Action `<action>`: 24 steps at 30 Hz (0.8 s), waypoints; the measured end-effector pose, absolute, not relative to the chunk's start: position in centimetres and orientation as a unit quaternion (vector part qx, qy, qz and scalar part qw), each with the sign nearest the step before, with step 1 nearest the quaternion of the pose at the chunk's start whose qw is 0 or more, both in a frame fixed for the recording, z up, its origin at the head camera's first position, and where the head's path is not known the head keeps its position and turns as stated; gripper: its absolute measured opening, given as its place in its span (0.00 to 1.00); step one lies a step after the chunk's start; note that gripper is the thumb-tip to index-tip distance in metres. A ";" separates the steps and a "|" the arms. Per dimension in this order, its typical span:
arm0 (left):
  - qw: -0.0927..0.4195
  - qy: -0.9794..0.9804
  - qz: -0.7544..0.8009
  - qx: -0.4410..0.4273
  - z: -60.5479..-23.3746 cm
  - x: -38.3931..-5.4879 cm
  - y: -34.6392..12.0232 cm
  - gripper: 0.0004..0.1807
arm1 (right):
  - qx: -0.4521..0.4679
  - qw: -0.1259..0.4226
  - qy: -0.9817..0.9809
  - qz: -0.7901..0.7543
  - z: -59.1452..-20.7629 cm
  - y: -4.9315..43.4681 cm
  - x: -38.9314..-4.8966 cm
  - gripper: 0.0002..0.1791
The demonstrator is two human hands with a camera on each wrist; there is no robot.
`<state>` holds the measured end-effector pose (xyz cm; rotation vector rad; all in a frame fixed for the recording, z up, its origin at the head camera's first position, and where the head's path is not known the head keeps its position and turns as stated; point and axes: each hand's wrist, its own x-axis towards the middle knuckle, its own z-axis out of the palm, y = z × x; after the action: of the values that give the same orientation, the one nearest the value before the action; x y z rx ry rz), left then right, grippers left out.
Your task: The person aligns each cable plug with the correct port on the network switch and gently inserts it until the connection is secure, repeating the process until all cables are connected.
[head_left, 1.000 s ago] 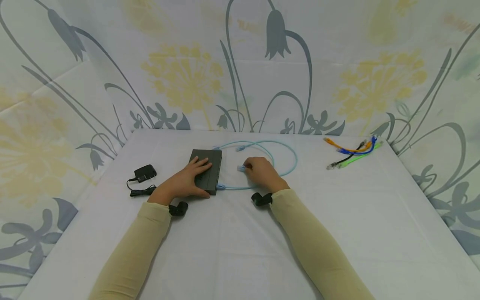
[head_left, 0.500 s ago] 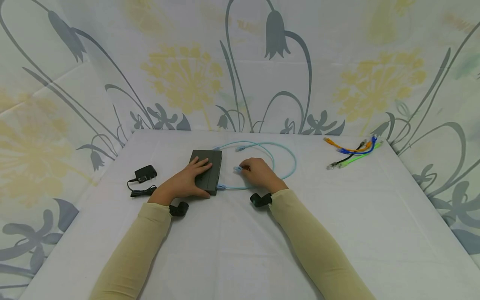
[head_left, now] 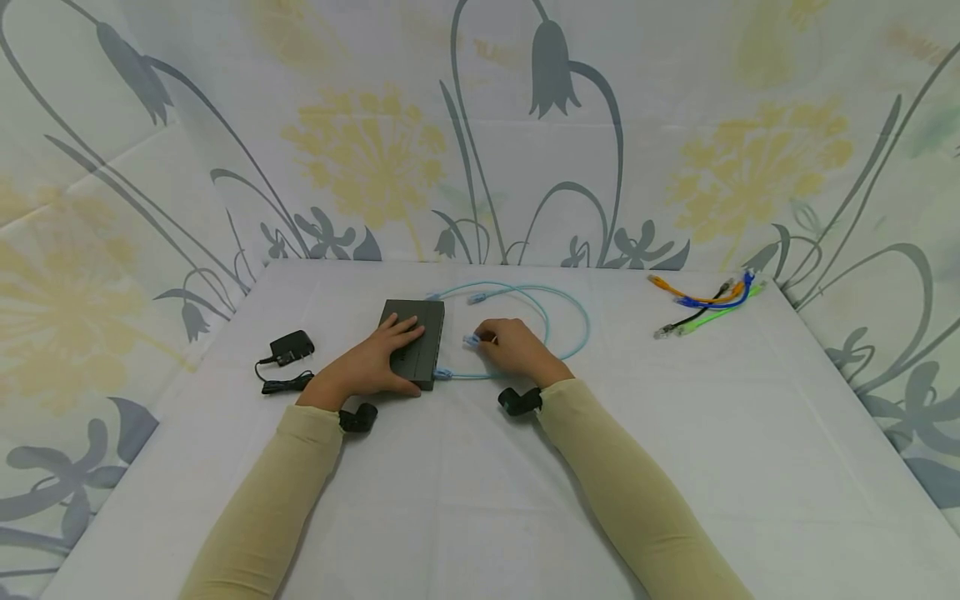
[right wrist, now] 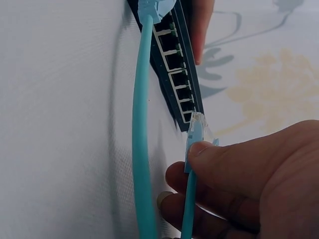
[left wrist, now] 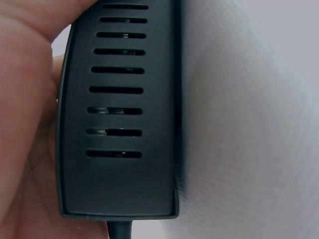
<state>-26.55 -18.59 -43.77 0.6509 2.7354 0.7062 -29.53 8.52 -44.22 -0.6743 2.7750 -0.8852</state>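
The fingers (right wrist: 174,175) of the right hand (head_left: 517,348) have carried the light-blue plug (head_left: 471,340) nearer the black box (head_left: 420,358).

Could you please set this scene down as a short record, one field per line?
Left hand: rests on the black box, fingers spread
Right hand: pinches a light blue connector, apart from the box
Box side facing right hand: row of ports
Near end of that side: another blue plug meets it
Left of box: black power adapter with bundled cord
Far right: overlapping orange, blue, black and green cables
Surface: white cloth
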 end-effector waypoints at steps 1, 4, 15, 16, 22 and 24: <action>0.121 0.937 0.242 0.223 -43.8 -26.6 -18.6 0.58 | -0.228 0.072 0.926 -0.293 -44.3 8.5 -29.5 0.16; 0.120 0.936 0.244 0.223 -43.7 -26.5 -18.6 0.58 | -0.233 0.069 0.925 -0.293 -44.2 8.4 -29.4 0.15; 0.117 0.936 0.245 0.225 -43.7 -26.5 -18.6 0.58 | -0.232 0.093 0.923 -0.292 -44.3 8.0 -29.6 0.14; 0.117 0.936 0.245 0.225 -43.7 -26.5 -18.6 0.58 | -0.233 0.093 0.922 -0.294 -44.3 8.0 -29.6 0.14; 0.116 0.936 0.244 0.225 -43.7 -26.5 -18.5 0.58 | -0.237 0.096 0.919 -0.299 -44.4 7.9 -29.6 0.13; 0.116 0.936 0.244 0.226 -43.7 -26.5 -18.5 0.58 | -0.238 0.099 0.918 -0.300 -44.3 7.8 -29.5 0.13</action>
<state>-26.50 -18.53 -43.67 0.6613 2.7412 0.7150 -29.55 7.84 -44.34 -0.7028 2.7159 -0.8874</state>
